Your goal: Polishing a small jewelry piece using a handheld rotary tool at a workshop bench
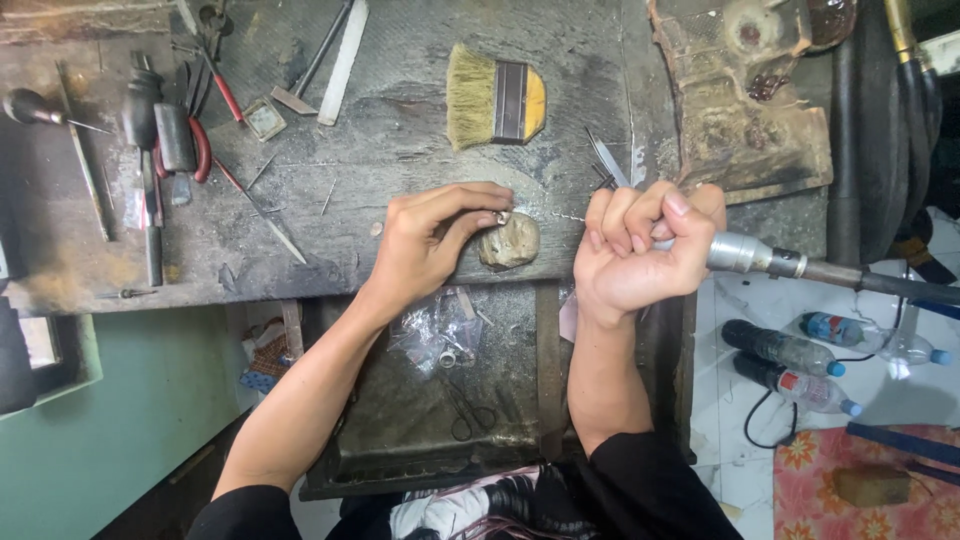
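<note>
My left hand [435, 240] pinches a small silver ring [501, 217] between thumb and fingers, pressing it against a worn wooden bench peg [510, 242] at the edge of the dark workbench [400, 130]. My right hand [645, 245] is closed around the metal handpiece of a rotary tool [755, 255]. Its flexible shaft runs off to the right. The tool's tip is hidden behind my fingers, a short way right of the ring.
A flat brush [495, 98] lies behind the hands. Pliers, files and picks [160, 140] crowd the bench's left side. A tray under the bench holds plastic bags [440, 330] and scissors [465, 410]. Plastic bottles [790, 365] lie on the floor at right.
</note>
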